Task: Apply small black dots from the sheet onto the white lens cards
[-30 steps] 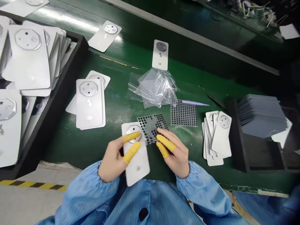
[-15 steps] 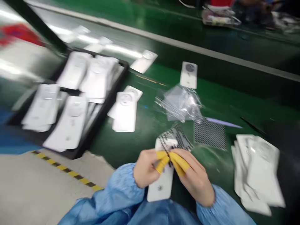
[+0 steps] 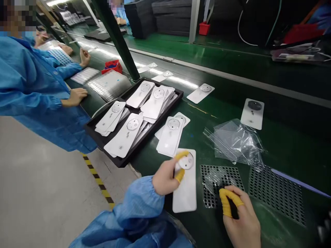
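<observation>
No text readable. Dark script (image 3: 252, 112) on white panels (image 3: 164, 134), too small to make out. Black-and-yellow striped tape (image 3: 99, 178) on floor (image 3: 51, 186).

White panel (image 3: 185, 191), octagon (image 3: 188, 162) at far end; black-dotted sheet (image 3: 216, 179) flat beside it.

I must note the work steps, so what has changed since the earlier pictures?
The left hand and right hand, together over the white panel half a second ago, have parted: left at the panel's upper part, right at the dotted sheet. That sheet, raised over the panel before, now lies to its right. The view swung left. The clear plastic and second dotted sheet stayed in place.
</observation>
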`<state>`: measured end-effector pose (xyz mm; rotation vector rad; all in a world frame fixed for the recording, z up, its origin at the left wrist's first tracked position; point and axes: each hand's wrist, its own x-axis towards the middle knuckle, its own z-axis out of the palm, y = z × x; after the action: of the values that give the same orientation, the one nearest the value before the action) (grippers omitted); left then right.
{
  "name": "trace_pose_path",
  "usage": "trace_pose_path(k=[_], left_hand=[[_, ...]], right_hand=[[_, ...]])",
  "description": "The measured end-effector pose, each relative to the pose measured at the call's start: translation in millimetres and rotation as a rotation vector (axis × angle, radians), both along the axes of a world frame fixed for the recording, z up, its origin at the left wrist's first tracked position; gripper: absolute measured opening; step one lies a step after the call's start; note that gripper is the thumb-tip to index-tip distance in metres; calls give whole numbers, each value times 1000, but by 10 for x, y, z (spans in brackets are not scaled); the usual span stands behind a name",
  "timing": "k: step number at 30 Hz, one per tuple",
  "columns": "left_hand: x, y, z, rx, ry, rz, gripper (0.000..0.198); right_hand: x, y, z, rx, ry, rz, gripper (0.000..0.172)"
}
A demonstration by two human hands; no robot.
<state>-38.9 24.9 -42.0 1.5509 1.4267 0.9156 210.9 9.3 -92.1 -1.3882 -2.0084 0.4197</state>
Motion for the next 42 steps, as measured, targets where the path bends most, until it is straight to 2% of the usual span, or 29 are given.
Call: trace_pose_path(k=[2,4,6,8,11,14,18,29,34,37,39,42], left_hand=[[-23,-66,111,-57,-159,101,70],[65,-131,231,-159,-362,156,75],[215,-177,330,-251,-486,98,60],[374,-207,389,-275,-529,0,36],[544,-253,414,-218,-518,-64,21],[595,-297,418,-170,-455,-75,24],[580,-325,436,-121,-406,-58,30],[616,-297,425,-52,-267,-108,25],[625,-273,419,-32,-168,-92,15],[653,-254,415,-71,-224,-96,9],[676,-250,405,-144,-347,-77,15],[701,-243,381,-289,-569,-58,27]], right_hand=[[-30,-12,141,-18,122,-48,11],[-100,-27,354,32,238,-86,19],[-203,-29,578,154,255,-97,26],[-306,-21,746,272,188,-101,29],[-378,-33,852,278,133,-78,30],[-334,-94,860,180,116,36,36],[-237,-194,862,204,-39,201,38],[-217,-206,816,184,-50,188,54],[-226,-241,758,94,-59,207,58],[-211,-249,674,2,71,226,57],[-197,-245,631,-8,188,227,50],[-208,-221,618,-3,414,81,47]])
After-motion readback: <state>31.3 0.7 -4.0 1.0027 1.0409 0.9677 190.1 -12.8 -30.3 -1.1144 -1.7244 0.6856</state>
